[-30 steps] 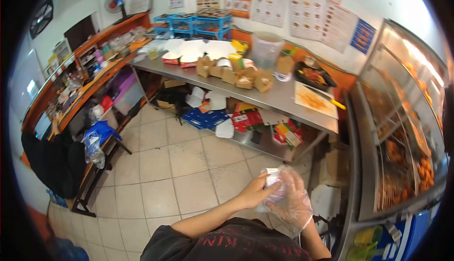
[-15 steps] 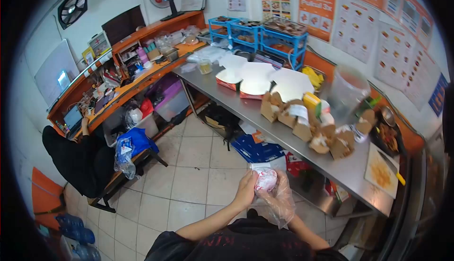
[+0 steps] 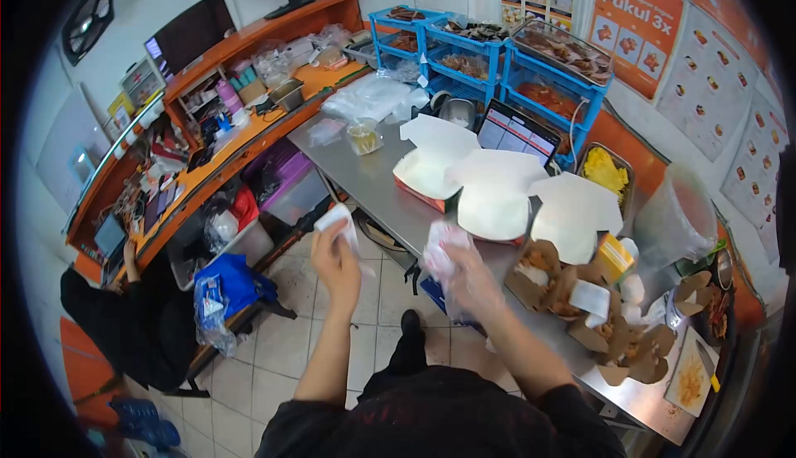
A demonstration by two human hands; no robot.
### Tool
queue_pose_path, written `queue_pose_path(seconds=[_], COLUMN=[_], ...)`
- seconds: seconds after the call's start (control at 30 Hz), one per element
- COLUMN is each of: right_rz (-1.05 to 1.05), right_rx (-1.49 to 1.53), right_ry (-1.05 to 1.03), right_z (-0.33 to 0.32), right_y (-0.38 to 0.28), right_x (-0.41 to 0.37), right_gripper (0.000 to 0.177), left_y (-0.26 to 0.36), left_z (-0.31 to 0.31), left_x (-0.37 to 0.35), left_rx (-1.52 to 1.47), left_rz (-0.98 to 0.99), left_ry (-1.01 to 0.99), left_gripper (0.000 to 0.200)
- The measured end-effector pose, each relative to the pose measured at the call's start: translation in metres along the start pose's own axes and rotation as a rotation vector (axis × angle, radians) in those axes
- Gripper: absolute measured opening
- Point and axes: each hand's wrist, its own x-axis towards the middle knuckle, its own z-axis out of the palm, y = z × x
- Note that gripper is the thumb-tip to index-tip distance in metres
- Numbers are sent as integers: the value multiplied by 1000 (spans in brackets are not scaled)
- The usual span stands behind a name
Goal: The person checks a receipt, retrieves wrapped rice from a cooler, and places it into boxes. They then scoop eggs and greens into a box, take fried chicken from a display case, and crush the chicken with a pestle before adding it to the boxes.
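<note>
My left hand [image 3: 336,261], bare, grips a folded white paper [image 3: 338,219] over the floor beside the steel table. In my right hand [image 3: 474,280], which wears a clear plastic glove, is a white wrapped bundle with red print [image 3: 445,247], held near the table's edge. Just beyond it, open white boxes with red sides [image 3: 493,218] stand on the steel table [image 3: 381,180]. To the right are several brown cartons of food [image 3: 535,280], some with small white packets on top.
Blue racks [image 3: 464,64] with trays stand behind a tablet [image 3: 518,133]. A plastic bucket [image 3: 676,213] and a cutting board with a knife [image 3: 690,375] are at right. A seated person in black [image 3: 137,325] is at left, near a blue bag [image 3: 232,284].
My hands have moved apart and forward toward the table. The bundle, held between both hands before, is now in my right hand alone. The view has shifted closer to the table.
</note>
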Motion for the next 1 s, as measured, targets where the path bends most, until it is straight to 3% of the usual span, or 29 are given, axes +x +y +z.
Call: queue_pose_path(seconds=[0.07,0.13,0.17,0.23,0.27,0.33,0.37,0.47,0.5,0.57,0.6,0.67,0.73,0.87,0.93,0.97,1.0], right_rz=[-96,-346,-342,-702,-702,-209,-170,-6,11,111,121,98,39,43,16,0,-50], right_rx=[-126,-564,-571,-1422,-1423,-621,-765,-861,-856,-1308,-1301,-1226,-1314,-576,-212,-210,-8], right_ry=[50,152,163,232,243,647,819,796,813,1010,1021,998,920,476,255,274,326], right_z=[18,-14,-35,-63,-54,-27,-16,-49,-48,-30,-28,-28,-37,5,30,42,55], right_y=[-11,11,21,35,34,34,34,53,54,42,39,36,38,2,-21,-32,-42], right_x=[74,171,213,278,296,318,322,347,344,329,329,325,322,280,248,225,196], right_gripper=[59,68,68,74,74,65,69,74,74,74,74,77,73,55,52,52,51], left_y=[-63,-119,-139,-178,-198,-231,-245,-241,-234,-209,-195,-164,-136,-92,-73,-63,-53], left_z=[51,104,130,180,203,237,252,255,247,225,216,196,182,172,175,177,180], left_x=[51,86,98,109,112,111,109,113,117,135,145,163,181,205,207,203,197], left_rx=[4,12,-7,-44,-66,-151,-229,-338,-339,-164,-166,-610,-782,-1145,-1145,-1137,-1153], left_rz=[78,59,31,-32,-66,-37,-14,-200,-214,-125,-128,-368,-420,-449,-421,-392,-388], left_ry=[-97,-266,-351,-495,-559,-642,-715,-879,-897,-847,-861,-759,-833,-990,-1045,-1086,-1110], left_gripper=[29,28,27,25,24,23,23,23,23,32,32,46,52,60,60,59,59])
